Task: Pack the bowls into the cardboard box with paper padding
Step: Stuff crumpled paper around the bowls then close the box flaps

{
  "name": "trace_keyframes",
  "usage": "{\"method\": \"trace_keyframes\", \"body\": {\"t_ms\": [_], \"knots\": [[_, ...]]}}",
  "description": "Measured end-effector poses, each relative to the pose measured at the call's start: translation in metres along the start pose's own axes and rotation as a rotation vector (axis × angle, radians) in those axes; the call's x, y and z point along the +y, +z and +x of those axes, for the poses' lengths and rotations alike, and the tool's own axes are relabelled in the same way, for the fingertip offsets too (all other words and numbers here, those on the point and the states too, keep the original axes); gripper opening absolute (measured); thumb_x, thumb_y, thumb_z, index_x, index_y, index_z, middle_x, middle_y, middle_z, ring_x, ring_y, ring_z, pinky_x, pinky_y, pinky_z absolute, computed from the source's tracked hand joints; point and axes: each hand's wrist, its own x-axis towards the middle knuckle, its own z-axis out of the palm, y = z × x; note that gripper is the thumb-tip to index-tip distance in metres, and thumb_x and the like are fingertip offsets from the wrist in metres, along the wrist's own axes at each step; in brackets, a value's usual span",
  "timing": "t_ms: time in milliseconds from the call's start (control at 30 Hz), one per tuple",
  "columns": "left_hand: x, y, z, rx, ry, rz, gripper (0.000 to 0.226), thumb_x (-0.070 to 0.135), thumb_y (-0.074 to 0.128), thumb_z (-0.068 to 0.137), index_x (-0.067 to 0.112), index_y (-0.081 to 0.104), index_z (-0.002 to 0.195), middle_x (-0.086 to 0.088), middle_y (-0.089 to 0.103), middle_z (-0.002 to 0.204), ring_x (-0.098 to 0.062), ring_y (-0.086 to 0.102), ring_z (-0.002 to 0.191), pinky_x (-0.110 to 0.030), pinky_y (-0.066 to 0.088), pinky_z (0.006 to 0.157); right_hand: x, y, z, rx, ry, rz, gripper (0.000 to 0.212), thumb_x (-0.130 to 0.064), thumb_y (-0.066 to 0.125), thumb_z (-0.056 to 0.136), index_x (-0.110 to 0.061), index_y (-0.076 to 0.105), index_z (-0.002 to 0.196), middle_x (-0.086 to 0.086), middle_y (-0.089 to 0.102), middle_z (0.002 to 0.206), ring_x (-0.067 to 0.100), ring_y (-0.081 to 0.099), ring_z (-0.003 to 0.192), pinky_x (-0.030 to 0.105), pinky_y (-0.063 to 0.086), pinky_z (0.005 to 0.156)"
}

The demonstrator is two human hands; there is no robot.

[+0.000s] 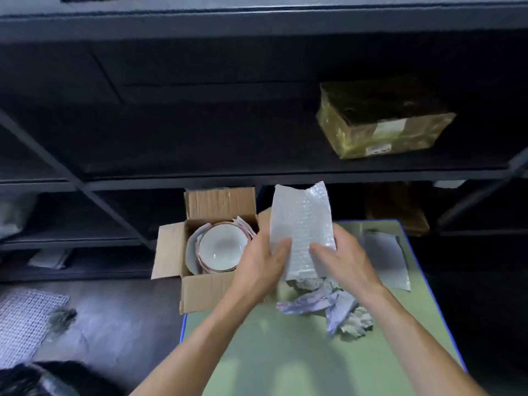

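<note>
An open cardboard box [200,290] stands at the left edge of the green table [285,352]. Inside it lie white bowls [223,247] with pinkish rims, stacked, with paper sheets tucked around them. My left hand [257,261] and my right hand [343,258] both grip a sheet of bubble wrap [301,221], held upright just right of the box. Crumpled grey-lilac paper [328,307] lies on the table under my hands.
A flat grey sheet [388,261] lies on the table's right side. Dark metal shelving [257,175] rises behind, with a taped yellowish parcel [383,124] on it. The floor at left holds a white mesh mat [25,318].
</note>
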Motion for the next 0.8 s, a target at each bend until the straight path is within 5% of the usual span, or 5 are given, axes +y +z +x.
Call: {"method": "trace_keyframes", "body": {"t_ms": [167, 300, 467, 567, 800], "knots": [[-0.013, -0.054, -0.008, 0.039, -0.062, -0.126, 0.030, 0.024, 0.061, 0.093, 0.029, 0.046, 0.118, 0.019, 0.062, 0.099, 0.004, 0.061, 0.091, -0.024, 0.055, 0.076, -0.041, 0.047, 0.010, -0.011, -0.095, 0.029, 0.022, -0.022, 0.060, 0.091, -0.029, 0.061, 0.111, -0.015, 0.071, 0.101, -0.001, 0.066, 0.090, 0.021, 0.051, 0.073], [-0.029, -0.091, -0.014, 0.066, -0.131, -0.201, 0.036, 0.018, 0.063, 0.080, 0.026, 0.050, 0.113, 0.005, 0.062, 0.100, -0.020, 0.068, 0.088, -0.053, 0.059, 0.065, -0.061, 0.078, 0.016, -0.061, -0.139, -0.019, 0.018, -0.024, 0.059, 0.091, -0.026, 0.059, 0.109, -0.012, 0.068, 0.101, 0.008, 0.064, 0.094, 0.030, 0.053, 0.082], [-0.044, -0.129, -0.015, 0.155, -0.138, -0.205, 0.023, 0.011, 0.059, 0.089, 0.021, 0.057, 0.110, 0.019, 0.062, 0.088, -0.002, 0.064, 0.067, -0.028, 0.057, 0.058, -0.073, 0.118, 0.017, -0.164, -0.091, -0.059, 0.029, -0.028, 0.060, 0.092, -0.028, 0.054, 0.120, -0.011, 0.062, 0.112, 0.009, 0.059, 0.104, 0.035, 0.049, 0.090], [-0.053, -0.145, -0.012, 0.183, -0.161, -0.193, 0.017, 0.021, 0.060, 0.089, 0.024, 0.062, 0.105, 0.005, 0.064, 0.100, -0.006, 0.065, 0.084, -0.022, 0.053, 0.064, -0.075, 0.137, 0.019, -0.156, -0.021, -0.002, 0.025, -0.023, 0.062, 0.084, -0.027, 0.057, 0.108, -0.006, 0.065, 0.100, 0.014, 0.063, 0.093, 0.035, 0.053, 0.078], [-0.069, -0.169, 0.008, 0.249, -0.213, -0.218, 0.023, 0.045, 0.055, 0.095, 0.035, 0.054, 0.116, 0.013, 0.065, 0.108, -0.010, 0.066, 0.096, -0.042, 0.057, 0.086, -0.090, 0.154, 0.021, -0.165, -0.037, -0.043, 0.019, -0.001, 0.055, 0.079, -0.020, 0.058, 0.081, -0.008, 0.059, 0.067, 0.003, 0.055, 0.053, 0.016, 0.039, 0.048]]}}
